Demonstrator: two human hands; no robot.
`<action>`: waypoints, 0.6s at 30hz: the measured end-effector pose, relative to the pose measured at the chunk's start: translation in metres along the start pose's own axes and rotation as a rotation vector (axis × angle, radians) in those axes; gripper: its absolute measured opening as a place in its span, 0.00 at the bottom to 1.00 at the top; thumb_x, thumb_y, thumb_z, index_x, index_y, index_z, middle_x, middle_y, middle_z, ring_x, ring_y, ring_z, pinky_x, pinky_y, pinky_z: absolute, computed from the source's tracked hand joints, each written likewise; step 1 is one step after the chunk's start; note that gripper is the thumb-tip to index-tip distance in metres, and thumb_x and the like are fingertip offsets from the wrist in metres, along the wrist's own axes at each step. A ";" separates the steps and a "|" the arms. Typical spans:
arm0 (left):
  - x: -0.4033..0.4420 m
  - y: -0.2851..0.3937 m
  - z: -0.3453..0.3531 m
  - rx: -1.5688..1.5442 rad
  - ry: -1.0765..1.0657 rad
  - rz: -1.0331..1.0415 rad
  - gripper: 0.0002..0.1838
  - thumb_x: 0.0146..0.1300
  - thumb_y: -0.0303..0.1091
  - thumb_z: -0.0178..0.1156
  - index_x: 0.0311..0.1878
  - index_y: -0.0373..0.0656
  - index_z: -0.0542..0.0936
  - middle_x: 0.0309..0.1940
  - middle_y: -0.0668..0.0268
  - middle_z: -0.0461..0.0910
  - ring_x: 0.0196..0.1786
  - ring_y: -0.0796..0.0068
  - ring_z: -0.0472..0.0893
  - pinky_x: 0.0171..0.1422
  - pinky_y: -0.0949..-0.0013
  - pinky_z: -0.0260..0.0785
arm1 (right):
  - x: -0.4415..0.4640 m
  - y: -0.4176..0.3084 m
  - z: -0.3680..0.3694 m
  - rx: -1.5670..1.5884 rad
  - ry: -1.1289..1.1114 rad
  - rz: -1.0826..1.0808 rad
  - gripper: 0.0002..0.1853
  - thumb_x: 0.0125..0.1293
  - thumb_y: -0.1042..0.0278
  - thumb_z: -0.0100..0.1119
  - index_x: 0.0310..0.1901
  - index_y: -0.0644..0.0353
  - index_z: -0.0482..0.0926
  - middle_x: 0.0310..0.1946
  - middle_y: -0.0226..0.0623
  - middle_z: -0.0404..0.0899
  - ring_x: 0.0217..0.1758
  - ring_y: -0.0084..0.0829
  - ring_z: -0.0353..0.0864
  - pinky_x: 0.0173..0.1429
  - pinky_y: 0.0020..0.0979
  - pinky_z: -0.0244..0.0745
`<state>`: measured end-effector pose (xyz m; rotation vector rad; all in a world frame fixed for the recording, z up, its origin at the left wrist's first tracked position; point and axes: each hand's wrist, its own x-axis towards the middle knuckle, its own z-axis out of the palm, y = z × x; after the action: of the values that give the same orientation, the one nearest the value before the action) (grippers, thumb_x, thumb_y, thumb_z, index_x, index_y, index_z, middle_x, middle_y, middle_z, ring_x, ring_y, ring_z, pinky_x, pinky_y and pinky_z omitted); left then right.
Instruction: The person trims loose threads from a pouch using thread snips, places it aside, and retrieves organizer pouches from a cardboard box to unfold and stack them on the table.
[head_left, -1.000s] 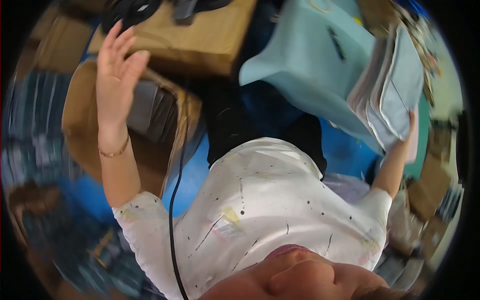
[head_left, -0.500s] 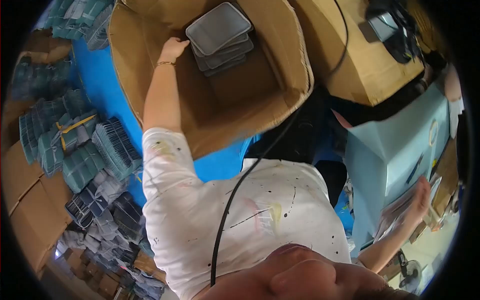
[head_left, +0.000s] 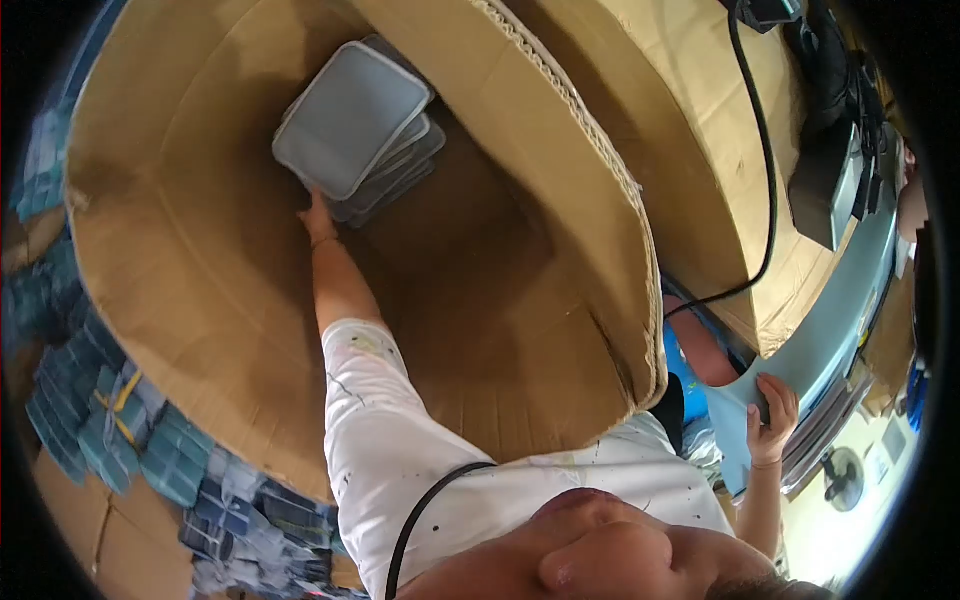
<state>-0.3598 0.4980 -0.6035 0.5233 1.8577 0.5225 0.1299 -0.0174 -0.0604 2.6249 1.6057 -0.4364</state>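
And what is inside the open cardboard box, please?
The cardboard box holds a fanned stack of grey rectangular pieces, with the left hand at its edge. What lies beneath the stack is covered.

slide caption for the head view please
Left hand inside a brown cardboard box, at the edge of stacked grey rectangular pads.

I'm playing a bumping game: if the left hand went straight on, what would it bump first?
Probably the stack of grey pads inside the cardboard box. The left hand points at its near edge, but I can't tell if they already touch.
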 end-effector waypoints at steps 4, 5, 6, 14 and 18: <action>-0.022 0.005 0.008 -0.136 -0.089 -0.046 0.77 0.45 0.65 0.73 0.73 0.37 0.22 0.77 0.49 0.39 0.76 0.49 0.50 0.78 0.49 0.46 | 0.009 -0.007 -0.004 -0.045 -0.059 0.020 0.22 0.66 0.47 0.52 0.41 0.62 0.80 0.41 0.44 0.81 0.42 0.45 0.80 0.48 0.41 0.70; -0.020 0.005 0.011 -0.144 -0.113 -0.059 0.76 0.45 0.64 0.73 0.74 0.38 0.23 0.77 0.49 0.39 0.76 0.49 0.50 0.77 0.48 0.46 | 0.012 -0.009 -0.002 -0.057 -0.044 0.021 0.22 0.66 0.47 0.52 0.39 0.62 0.80 0.39 0.43 0.81 0.41 0.45 0.79 0.47 0.41 0.70; -0.020 0.004 0.012 -0.150 -0.137 -0.075 0.76 0.45 0.64 0.73 0.74 0.39 0.23 0.77 0.50 0.40 0.76 0.49 0.50 0.77 0.47 0.45 | 0.012 -0.010 -0.002 -0.054 -0.053 0.030 0.22 0.66 0.47 0.53 0.39 0.62 0.80 0.39 0.43 0.81 0.41 0.45 0.79 0.47 0.41 0.70; -0.028 -0.003 0.048 -0.361 -0.155 -0.037 0.66 0.47 0.61 0.73 0.76 0.42 0.40 0.74 0.54 0.50 0.74 0.52 0.54 0.76 0.45 0.47 | 0.012 -0.008 0.003 -0.102 -0.075 0.036 0.22 0.65 0.47 0.54 0.38 0.61 0.80 0.38 0.43 0.81 0.40 0.45 0.79 0.46 0.42 0.70; -0.019 -0.007 0.040 -0.347 -0.210 -0.092 0.59 0.50 0.55 0.72 0.76 0.46 0.45 0.73 0.57 0.53 0.73 0.54 0.55 0.74 0.45 0.50 | 0.017 -0.013 0.001 -0.092 -0.104 0.062 0.21 0.65 0.48 0.55 0.38 0.61 0.80 0.38 0.43 0.81 0.40 0.45 0.79 0.47 0.42 0.70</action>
<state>-0.3166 0.4854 -0.6065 0.2482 1.5408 0.6843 0.1259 0.0031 -0.0639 2.5320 1.4733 -0.4748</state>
